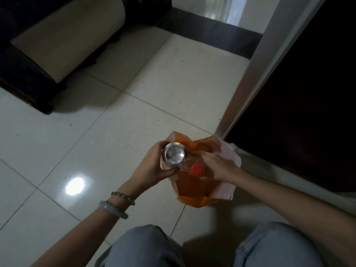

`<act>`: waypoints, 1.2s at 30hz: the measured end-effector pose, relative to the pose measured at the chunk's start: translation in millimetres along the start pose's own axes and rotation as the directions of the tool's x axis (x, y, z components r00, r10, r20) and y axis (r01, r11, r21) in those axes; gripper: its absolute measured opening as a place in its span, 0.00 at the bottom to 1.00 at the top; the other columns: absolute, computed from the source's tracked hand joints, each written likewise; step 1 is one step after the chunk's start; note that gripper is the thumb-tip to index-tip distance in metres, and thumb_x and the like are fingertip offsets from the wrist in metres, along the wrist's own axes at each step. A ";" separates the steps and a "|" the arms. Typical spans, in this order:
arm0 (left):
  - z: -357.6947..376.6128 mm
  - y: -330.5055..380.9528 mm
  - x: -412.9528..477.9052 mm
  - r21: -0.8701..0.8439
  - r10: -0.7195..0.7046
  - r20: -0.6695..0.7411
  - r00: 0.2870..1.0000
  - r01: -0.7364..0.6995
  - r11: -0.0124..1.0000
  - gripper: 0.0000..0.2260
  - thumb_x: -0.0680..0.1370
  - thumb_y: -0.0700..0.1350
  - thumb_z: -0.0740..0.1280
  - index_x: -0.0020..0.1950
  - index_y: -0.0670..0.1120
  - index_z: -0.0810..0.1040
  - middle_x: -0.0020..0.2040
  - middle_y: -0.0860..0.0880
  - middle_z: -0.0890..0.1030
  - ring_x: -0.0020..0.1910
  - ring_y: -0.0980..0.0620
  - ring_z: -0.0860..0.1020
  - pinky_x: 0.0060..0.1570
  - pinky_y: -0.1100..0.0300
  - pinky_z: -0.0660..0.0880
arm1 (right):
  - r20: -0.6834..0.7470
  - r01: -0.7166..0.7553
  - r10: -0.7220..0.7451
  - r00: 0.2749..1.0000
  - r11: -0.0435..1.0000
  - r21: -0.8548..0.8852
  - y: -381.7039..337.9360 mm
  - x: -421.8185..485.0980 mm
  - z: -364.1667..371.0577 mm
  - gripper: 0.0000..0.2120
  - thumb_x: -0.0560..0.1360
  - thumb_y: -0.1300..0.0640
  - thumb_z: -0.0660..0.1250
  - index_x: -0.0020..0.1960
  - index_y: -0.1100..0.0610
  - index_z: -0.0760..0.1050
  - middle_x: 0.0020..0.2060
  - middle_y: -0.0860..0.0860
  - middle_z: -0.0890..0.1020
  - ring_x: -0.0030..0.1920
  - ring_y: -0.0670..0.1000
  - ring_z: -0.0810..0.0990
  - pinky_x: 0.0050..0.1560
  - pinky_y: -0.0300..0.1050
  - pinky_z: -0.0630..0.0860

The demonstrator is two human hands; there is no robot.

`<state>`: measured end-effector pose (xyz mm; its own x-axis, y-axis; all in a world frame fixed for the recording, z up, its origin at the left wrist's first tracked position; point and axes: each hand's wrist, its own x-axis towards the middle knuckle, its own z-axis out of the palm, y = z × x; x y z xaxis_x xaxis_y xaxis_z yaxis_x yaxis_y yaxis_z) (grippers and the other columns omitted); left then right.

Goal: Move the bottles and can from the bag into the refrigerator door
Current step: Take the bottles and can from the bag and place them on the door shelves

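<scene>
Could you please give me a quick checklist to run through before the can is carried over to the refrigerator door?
1. Left hand wrapped around the can: ok.
2. Can lifted clear of the bag: ok, it sits above the rim.
3. Right hand steadying the bag: ok, it grips the top edge.
4. Bottle with red cap upright in the bag: ok.
5. Refrigerator door open with shelf space: cannot tell, no shelf is visible.
</scene>
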<state>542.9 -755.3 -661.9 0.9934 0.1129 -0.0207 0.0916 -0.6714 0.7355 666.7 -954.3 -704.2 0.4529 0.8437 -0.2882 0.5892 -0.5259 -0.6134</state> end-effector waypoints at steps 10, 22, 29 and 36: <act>-80.6 112.2 9.8 -0.060 -0.022 0.050 0.999 0.025 0.998 0.33 0.65 0.61 0.70 0.64 0.50 0.64 0.60 0.49 0.74 0.55 0.53 0.74 0.52 0.58 0.76 | -0.359 -0.075 0.280 0.890 0.868 0.491 -112.7 -96.8 -131.6 0.23 0.61 0.56 0.80 0.51 0.46 0.75 0.45 0.41 0.81 0.48 0.39 0.80 0.49 0.41 0.79; -278.4 419.9 2.8 -0.107 0.190 0.224 0.956 -0.170 0.980 0.31 0.65 0.52 0.76 0.62 0.56 0.63 0.59 0.53 0.74 0.56 0.54 0.74 0.54 0.55 0.76 | -0.463 -0.147 0.454 0.761 0.816 0.559 -332.1 -309.3 -370.6 0.26 0.61 0.52 0.79 0.50 0.34 0.70 0.46 0.38 0.80 0.48 0.37 0.78 0.46 0.30 0.74; -349.9 580.0 -9.5 -0.175 0.418 0.300 0.858 -0.381 0.908 0.31 0.64 0.51 0.77 0.62 0.52 0.67 0.56 0.57 0.75 0.53 0.60 0.75 0.51 0.67 0.72 | -0.573 -0.166 0.609 0.548 0.751 0.639 -428.2 -433.1 -457.9 0.28 0.59 0.49 0.79 0.55 0.43 0.73 0.48 0.45 0.82 0.49 0.43 0.80 0.50 0.48 0.80; -340.0 690.7 -6.7 -0.373 0.608 0.449 0.655 -0.481 0.793 0.33 0.62 0.51 0.79 0.62 0.51 0.67 0.56 0.55 0.77 0.55 0.61 0.76 0.54 0.65 0.74 | -0.700 -0.153 0.669 0.249 0.741 0.654 -478.5 -534.7 -491.0 0.23 0.62 0.61 0.79 0.49 0.44 0.74 0.45 0.43 0.82 0.45 0.36 0.80 0.44 0.30 0.74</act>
<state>576.0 -970.7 76.5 0.7371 -0.6633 0.1296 -0.4308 -0.3134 0.8463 471.0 -1206.8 104.4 0.9756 -0.2174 0.0321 -0.0705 -0.4482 -0.8911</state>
